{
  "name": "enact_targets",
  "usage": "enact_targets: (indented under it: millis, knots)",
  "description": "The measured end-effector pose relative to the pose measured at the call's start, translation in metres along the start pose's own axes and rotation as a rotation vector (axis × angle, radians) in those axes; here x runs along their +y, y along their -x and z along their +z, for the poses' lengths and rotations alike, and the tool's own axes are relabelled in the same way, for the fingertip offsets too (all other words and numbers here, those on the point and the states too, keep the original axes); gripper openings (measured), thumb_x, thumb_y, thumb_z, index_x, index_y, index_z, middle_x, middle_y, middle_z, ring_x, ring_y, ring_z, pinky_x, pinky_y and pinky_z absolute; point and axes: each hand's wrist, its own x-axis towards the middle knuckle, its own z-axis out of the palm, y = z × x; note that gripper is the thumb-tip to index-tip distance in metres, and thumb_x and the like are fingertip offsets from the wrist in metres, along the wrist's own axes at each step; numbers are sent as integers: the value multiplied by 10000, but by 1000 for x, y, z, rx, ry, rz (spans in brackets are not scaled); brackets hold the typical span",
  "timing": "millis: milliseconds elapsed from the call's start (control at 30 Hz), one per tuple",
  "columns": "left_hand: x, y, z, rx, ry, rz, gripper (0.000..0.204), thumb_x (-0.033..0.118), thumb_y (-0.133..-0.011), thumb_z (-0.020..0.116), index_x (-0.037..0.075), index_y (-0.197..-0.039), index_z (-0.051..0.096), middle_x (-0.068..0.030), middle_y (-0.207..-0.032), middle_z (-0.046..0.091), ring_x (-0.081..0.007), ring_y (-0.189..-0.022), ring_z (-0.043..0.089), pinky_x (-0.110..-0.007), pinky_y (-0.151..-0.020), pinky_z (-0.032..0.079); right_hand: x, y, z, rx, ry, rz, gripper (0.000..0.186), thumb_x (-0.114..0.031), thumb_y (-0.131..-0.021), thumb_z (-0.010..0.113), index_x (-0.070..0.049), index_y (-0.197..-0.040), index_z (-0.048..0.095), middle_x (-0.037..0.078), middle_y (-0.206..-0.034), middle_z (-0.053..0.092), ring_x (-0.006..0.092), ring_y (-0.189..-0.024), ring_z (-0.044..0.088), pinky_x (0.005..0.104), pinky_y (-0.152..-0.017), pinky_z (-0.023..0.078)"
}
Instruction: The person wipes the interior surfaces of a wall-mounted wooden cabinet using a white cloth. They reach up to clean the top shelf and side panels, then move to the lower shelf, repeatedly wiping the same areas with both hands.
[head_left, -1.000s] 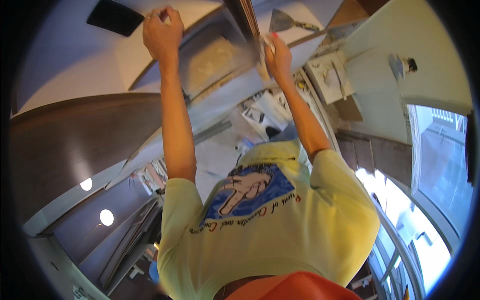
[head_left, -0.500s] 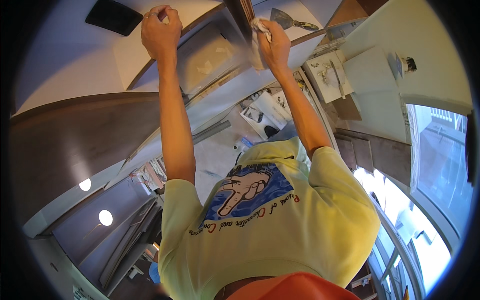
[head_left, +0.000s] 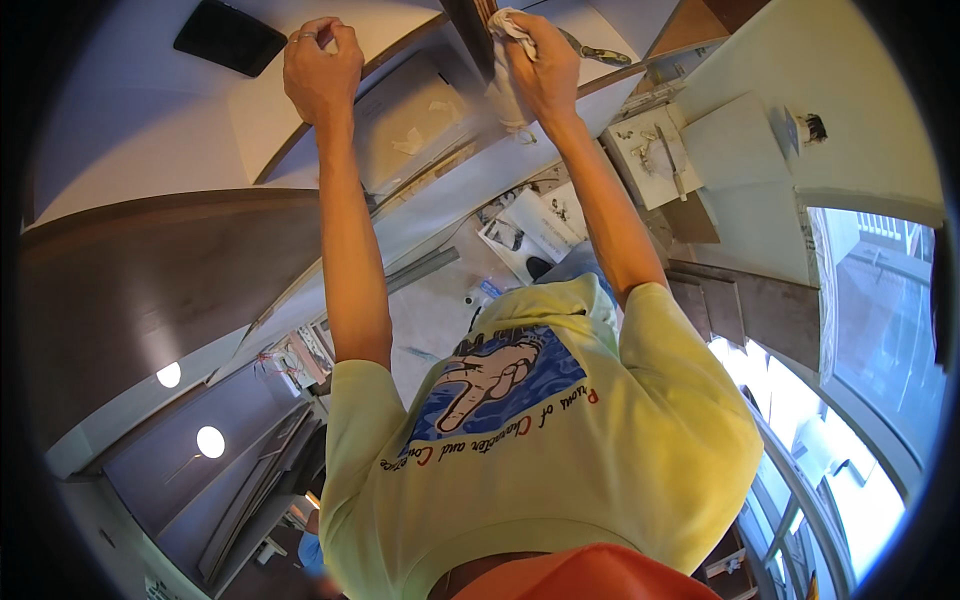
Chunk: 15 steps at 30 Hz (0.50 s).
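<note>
One long dark-brown panel (head_left: pixel 170 270) far left, curved by the lens; two round bright spots (head_left: pixel 210 441) below it. Black flat rectangular device (head_left: pixel 229 38) on the pale surface, just beside the left hand. Left hand (head_left: pixel 322 72): ring on, fingers curled in, thumb near index; cannot tell if anything is inside. Tan panel (head_left: pixel 415 110) between the hands, lower down. Then a dark-brown upright (head_left: pixel 468 35), top centre. Off-white cloth (head_left: pixel 513 35) at the upright's right edge, bunched, part hanging below the fingers; contact with the wood unclear. Right hand (head_left: pixel 548 75): closed tight on the cloth. Putty knife (head_left: pixel 600 53) just right, handle showing, blade mostly behind the hand. Farther right, white slab (head_left: pixel 632 165) with a thin long tool (head_left: pixel 670 155) on it. Window (head_left: pixel 880 290) far right, bright.
</note>
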Motion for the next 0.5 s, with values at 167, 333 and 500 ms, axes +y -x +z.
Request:
enact_targets:
  millis: [167, 333, 500]
  knots:
    - [0, 0, -2, 13, -35, 74, 181, 252, -886, 669, 111, -940, 768, -63, -967, 759, -258, -949, 727, -407, -831, 560, -6, 28, -14, -158, 171, 96, 204, -150, -929, 689, -104, -1125, 722, 130, -1051, 740, 362, -985, 696, 418, -863, 541]
    - [1, -3, 1, -2, -47, 33, 174, 242, -886, 668, 108, -932, 768, -69, -965, 760, -266, -940, 729, -401, -828, 562, 10, 21, -13, -18, 131, -86, 184, -78, -920, 696, -86, -1103, 710, 161, -1012, 733, 365, -916, 711, 389, -791, 554]
    - [-1, 1, -1, 17, 0, 32, 177, 246, -884, 669, 107, -930, 769, -64, -966, 758, -271, -929, 729, -400, -828, 562, 8, 13, 5, -32, 67, -95, 188, -37, -903, 698, -69, -1088, 710, 161, -980, 725, 348, -878, 703, 378, -791, 544]
